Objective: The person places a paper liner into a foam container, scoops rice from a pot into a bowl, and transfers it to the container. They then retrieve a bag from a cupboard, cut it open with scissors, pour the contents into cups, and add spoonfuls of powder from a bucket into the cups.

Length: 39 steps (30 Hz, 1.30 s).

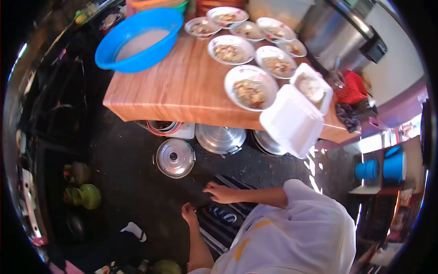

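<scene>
— Right hand (220, 192) first: how is it seen?

— It is laid flat, fingers spread, on a dark striped object (226, 218) low in the frame; nothing is gripped. The left hand (189, 213) is held just beside that object's near edge, fingers loosely curled; whether anything is held cannot be told.

— Where is the object placed relative to them?

— Directly under the right palm and just right of the left hand, on the dark floor. Above it, near the hands, a steel pot lid (175, 158) is set on the ground, with two larger lids (221, 139) tucked under the wooden table (182, 86).

— And on the table?

— Several plates of food (250, 87), a blue basin (139, 39) of pale liquid, and an open white foam box (294, 114) overhanging the edge.

— What is hidden?

— The object's lower part is covered by a white garment (301, 233). What the object is cannot be made out. The left fingertips are blurred, and the surroundings at left are lost in shadow.
</scene>
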Available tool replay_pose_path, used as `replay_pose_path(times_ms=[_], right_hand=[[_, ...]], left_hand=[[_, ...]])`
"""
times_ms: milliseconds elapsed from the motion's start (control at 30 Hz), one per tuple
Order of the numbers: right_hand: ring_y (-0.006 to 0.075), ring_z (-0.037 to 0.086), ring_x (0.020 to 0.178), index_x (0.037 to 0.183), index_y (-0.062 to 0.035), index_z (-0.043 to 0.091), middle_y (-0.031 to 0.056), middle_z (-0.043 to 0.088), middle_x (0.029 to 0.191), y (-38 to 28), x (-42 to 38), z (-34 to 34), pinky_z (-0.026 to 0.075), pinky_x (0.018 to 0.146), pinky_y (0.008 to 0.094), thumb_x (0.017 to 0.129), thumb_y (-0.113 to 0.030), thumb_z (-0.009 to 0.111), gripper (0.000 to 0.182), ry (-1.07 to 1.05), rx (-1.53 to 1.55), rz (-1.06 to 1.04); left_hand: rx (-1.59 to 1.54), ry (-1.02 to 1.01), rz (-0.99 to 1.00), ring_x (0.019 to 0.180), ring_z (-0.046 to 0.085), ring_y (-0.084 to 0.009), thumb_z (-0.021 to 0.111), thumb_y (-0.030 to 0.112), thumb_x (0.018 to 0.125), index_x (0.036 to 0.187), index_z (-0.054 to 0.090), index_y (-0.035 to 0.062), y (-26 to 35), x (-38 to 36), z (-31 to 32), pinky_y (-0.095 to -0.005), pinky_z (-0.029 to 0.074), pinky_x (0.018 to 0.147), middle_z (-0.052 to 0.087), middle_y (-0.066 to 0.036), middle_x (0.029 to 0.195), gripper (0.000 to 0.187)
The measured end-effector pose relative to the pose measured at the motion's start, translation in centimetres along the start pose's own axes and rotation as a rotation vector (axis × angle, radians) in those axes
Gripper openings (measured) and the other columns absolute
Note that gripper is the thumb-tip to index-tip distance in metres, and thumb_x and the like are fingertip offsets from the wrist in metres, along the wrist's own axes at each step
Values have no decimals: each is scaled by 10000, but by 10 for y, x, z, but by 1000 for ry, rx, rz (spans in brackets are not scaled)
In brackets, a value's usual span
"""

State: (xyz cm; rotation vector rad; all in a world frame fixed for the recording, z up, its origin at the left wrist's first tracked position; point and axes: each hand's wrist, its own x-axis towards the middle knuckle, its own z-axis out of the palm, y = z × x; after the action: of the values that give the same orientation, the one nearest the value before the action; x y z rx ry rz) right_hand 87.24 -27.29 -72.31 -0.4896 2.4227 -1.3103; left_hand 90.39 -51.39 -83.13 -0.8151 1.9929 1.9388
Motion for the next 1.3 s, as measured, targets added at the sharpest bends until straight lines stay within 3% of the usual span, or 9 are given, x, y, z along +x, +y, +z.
replay_pose_path(times_ms=[33, 167, 300, 367, 567, 767, 1000, 1200, 1300], right_hand=[[370, 521, 1073, 1206, -75, 478, 202, 446, 1213, -4, -39, -8, 471, 872, 431, 806, -81, 590, 416, 50, -32, -67], [317, 618, 905, 977, -76, 661, 158, 621, 987, -82, -169, -116, 505, 806, 393, 815, -133, 591, 185, 124, -133, 271], [213, 644, 701, 908, -67, 676, 102, 671, 774, -107, -250, -223, 521, 676, 340, 832, -188, 616, 155, 545, 17, 625], [155, 626, 650, 907, -42, 662, 74, 657, 722, -84, -273, -269, 510, 614, 304, 851, -212, 613, 185, 766, -208, 678], [150, 614, 582, 1031, -55, 529, 79, 611, 730, 9, -268, -364, 482, 488, 260, 910, -408, 540, 373, 1169, 572, 618], [167, 604, 498, 1046, -81, 495, 81, 612, 737, 82, -235, -406, 524, 462, 281, 893, -432, 562, 389, 1206, 891, 549], [256, 645, 689, 1157, -20, 446, 144, 595, 909, 95, -237, -395, 586, 566, 383, 893, -154, 547, 312, 1226, 933, 467], [258, 662, 747, 1181, 26, 466, 169, 618, 952, 68, -254, -412, 589, 644, 351, 907, -140, 516, 324, 980, 598, 626], [255, 669, 802, 1150, 35, 498, 169, 634, 953, 44, -270, -419, 580, 697, 336, 915, -172, 525, 315, 858, 792, 663]], left_hand=[[11, -33, -22, 738, 587, -127, 502, 61, 923, 1040, 580, 22, 23, -22, -3, -254, 516, 619, 605, -49, 897, 145], [0, -218, -103, 782, 607, -132, 529, 103, 921, 1048, 604, 33, 136, -114, 22, -248, 521, 661, 632, -66, 949, 164], [-94, -422, -97, 837, 625, -155, 549, 219, 924, 1079, 607, 68, 263, -159, 101, -284, 516, 745, 640, -64, 989, 224], [-235, -513, 27, 856, 622, -162, 523, 308, 936, 1098, 588, 68, 310, -160, 155, -292, 512, 752, 627, -51, 990, 297], [-161, -526, 67, 957, 610, -241, 499, 278, 922, 1280, 412, 47, 401, -118, 281, -358, 505, 836, 560, -134, 1106, 435], [-105, -422, -18, 897, 626, -252, 510, 165, 870, 1268, 415, 65, 408, -115, 318, -375, 521, 835, 568, -127, 1096, 421], [-41, -277, -93, 816, 619, -181, 521, 266, 877, 1142, 537, 71, 385, -133, 309, -315, 501, 713, 617, -66, 975, 329], [-37, -481, -243, 921, 574, -181, 456, 362, 932, 1074, 564, 65, 345, -196, 296, -351, 455, 848, 610, -78, 1003, 347], [-46, -563, -248, 882, 603, -168, 462, 322, 943, 1054, 567, 53, 328, -216, 294, -331, 488, 820, 613, -70, 982, 310]])
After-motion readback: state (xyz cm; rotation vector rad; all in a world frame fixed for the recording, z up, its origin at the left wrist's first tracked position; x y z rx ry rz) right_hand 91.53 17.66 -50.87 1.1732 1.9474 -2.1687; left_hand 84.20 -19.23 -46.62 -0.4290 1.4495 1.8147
